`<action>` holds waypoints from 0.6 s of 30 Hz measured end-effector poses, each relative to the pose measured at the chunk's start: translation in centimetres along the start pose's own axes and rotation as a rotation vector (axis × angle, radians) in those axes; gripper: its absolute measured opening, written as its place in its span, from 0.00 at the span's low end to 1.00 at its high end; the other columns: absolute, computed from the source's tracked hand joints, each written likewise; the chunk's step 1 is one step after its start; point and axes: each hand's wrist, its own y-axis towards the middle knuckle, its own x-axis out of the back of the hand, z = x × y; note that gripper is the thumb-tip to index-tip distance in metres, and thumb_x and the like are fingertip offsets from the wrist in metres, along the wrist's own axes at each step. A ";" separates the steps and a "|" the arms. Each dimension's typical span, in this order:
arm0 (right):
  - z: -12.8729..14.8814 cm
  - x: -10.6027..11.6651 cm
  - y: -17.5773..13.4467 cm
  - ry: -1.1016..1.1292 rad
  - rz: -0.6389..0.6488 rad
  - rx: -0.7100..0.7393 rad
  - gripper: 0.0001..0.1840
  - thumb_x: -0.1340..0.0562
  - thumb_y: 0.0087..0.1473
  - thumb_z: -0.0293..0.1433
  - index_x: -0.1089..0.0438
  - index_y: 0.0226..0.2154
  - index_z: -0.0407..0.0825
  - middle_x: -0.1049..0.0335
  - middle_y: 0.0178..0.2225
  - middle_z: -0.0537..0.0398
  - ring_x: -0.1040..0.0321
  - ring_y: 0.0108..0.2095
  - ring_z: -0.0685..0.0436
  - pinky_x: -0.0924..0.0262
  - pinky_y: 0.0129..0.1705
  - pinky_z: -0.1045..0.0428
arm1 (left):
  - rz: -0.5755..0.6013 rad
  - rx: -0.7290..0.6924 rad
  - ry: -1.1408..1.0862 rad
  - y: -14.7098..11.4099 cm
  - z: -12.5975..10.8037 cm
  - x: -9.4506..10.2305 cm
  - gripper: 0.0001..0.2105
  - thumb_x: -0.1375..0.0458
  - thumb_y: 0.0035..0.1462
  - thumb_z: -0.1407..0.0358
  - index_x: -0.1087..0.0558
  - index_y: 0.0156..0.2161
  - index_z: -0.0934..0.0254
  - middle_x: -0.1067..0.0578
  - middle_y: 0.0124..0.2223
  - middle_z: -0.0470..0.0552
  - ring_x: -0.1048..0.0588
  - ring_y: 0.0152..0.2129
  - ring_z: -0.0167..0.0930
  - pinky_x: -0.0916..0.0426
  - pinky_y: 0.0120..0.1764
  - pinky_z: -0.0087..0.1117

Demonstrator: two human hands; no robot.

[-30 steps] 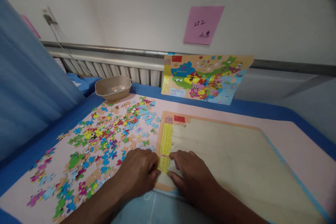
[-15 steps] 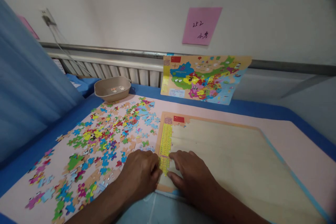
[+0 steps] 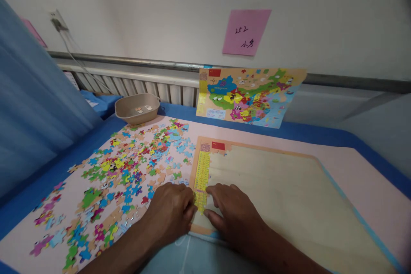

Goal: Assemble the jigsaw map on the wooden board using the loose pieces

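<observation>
A jigsaw board (image 3: 266,184) with a peach and blue border lies before me, its left side filled with a strip of yellow puzzle pieces (image 3: 203,167) printed with text. My left hand (image 3: 171,207) rests at the board's left edge, its fingers curled inward against the lower end of the strip; anything inside them is hidden. From the other side, my right hand (image 3: 234,212) touches the strip's right edge with thumb and index fingertips apart. Many loose puzzle pieces (image 3: 128,191) are spread to the left. A red flag section (image 3: 218,146) is fitted near the board's top left corner.
A beige basin (image 3: 137,110) holding several pieces stands at the back left. A colourful map sheet (image 3: 250,98) leans against the wall rail (image 3: 135,61). A blue curtain (image 3: 38,94) hangs at left, and a pink note (image 3: 246,32) is on the wall.
Both hands stay in nearly the same place on the yellow strip. The view has shifted very slightly; no piece has visibly moved.
</observation>
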 end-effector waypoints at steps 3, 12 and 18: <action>0.0 0.0 0.0 0.010 0.013 0.004 0.16 0.31 0.54 0.28 0.28 0.47 0.49 0.28 0.33 0.56 0.36 0.32 0.45 0.47 0.39 0.49 | 0.004 -0.002 0.005 0.0 -0.1 0.0 0.06 0.42 0.60 0.66 0.27 0.31 0.61 0.23 0.32 0.49 0.26 0.32 0.35 0.43 0.33 0.35; 0.0 -0.2 0.1 0.036 0.004 0.000 0.15 0.31 0.55 0.29 0.28 0.47 0.49 0.27 0.34 0.55 0.37 0.32 0.45 0.48 0.40 0.48 | 0.013 -0.001 -0.010 0.1 -0.2 0.1 0.06 0.42 0.61 0.66 0.26 0.32 0.61 0.22 0.33 0.49 0.25 0.33 0.35 0.42 0.34 0.35; -0.1 -0.2 0.1 0.026 0.040 0.001 0.17 0.31 0.54 0.29 0.27 0.48 0.48 0.26 0.35 0.55 0.36 0.33 0.44 0.49 0.41 0.47 | 0.025 -0.012 -0.029 0.0 -0.3 0.5 0.07 0.45 0.62 0.68 0.27 0.32 0.61 0.22 0.33 0.49 0.26 0.32 0.34 0.43 0.34 0.35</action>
